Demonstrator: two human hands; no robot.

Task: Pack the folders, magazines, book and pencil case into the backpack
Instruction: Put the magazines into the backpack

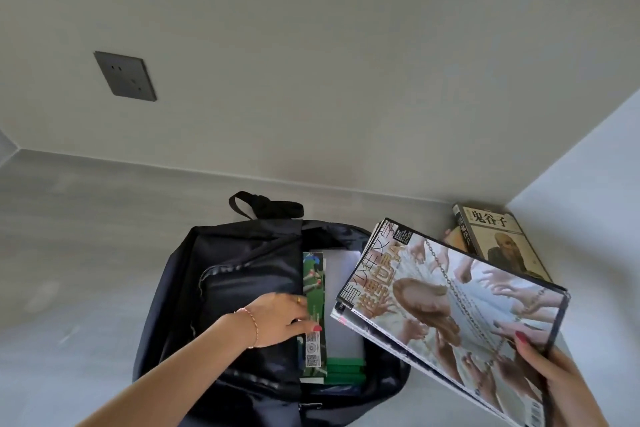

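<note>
A dark backpack point(242, 288) lies open on the grey table point(86, 236), with green folders point(344, 371) and a pale sheet visible inside its main compartment. The left hand point(277, 319) is closed on a green-covered magazine point(314, 312) standing on edge in the opening, while the right hand point(554, 381) grips the near corner of a stack of magazines point(450, 315), held tilted just right of the backpack. A book point(502, 239) lies at the table's far right corner, against the wall.
</note>
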